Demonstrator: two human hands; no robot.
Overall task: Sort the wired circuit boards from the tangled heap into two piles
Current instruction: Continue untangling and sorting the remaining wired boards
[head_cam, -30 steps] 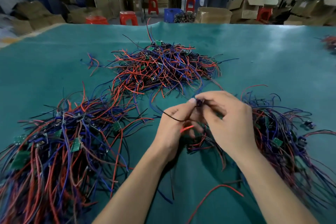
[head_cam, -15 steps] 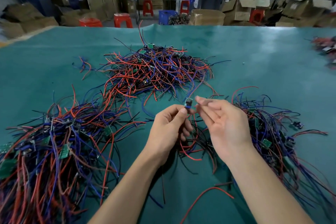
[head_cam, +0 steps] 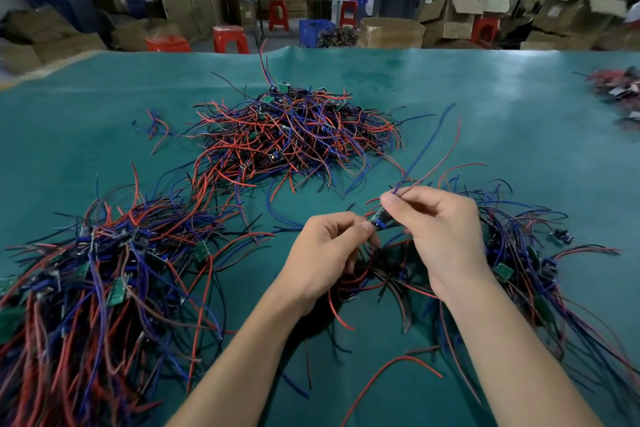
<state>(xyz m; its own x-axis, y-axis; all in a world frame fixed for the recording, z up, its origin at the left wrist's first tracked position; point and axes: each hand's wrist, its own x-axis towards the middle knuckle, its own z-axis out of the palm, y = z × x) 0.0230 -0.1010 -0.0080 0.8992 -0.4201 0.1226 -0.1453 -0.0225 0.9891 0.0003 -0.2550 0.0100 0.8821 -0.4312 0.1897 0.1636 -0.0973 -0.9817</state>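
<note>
A small wired circuit board sits between my two hands above the green table. My left hand pinches the board at its lower end with thumb and forefinger. My right hand pinches the board's blue and red wires, which curve up and to the right. The tangled heap lies beyond my hands at the middle of the table. One sorted pile spreads at the left, another pile lies at the right, partly under my right hand.
Loose red and black wires lie near the front between my forearms. Another small heap sits at the far right edge. Beyond the table stand red stools, cardboard boxes and people at workbenches.
The board has dropped lower between my hands. My right hand has shifted from the board to its wires, which now stick up and to the right. The camera view tilted slightly.
</note>
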